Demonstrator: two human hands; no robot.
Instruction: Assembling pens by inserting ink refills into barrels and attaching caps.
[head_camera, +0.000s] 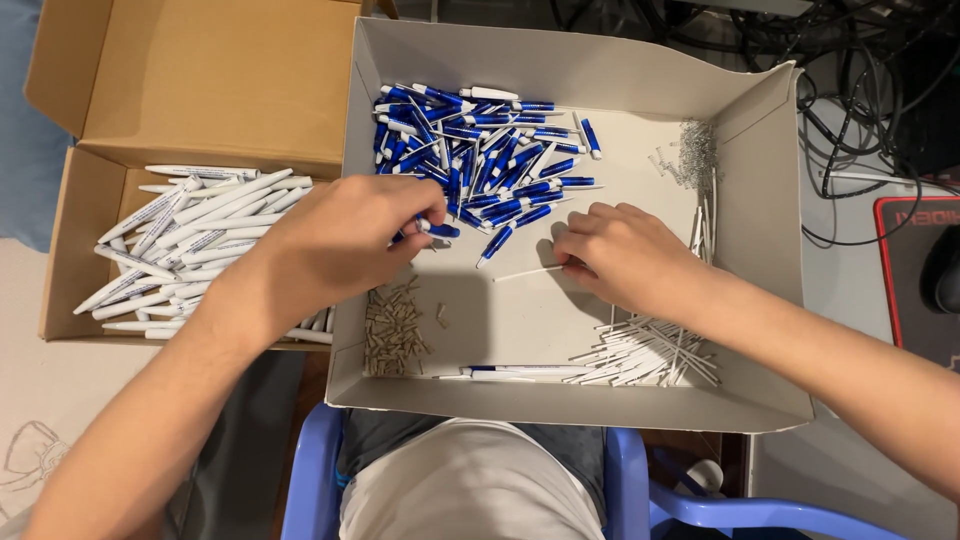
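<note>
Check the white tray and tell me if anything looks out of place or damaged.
The white tray's right wall is torn at the top corner and leans outward. One pen lies alone along the front edge. The blue pen parts, small tips and springs stay in separate heaps.

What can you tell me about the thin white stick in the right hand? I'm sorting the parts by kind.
The thin white stick looks like a slim plastic ink refill, straight and plain. It lies almost level, its free end pointing left and slightly down, just above the floor of the grey cardboard tray. The right hand pinches its right end between the fingertips; nothing else touches it. Its tip is too small to make out.
</note>
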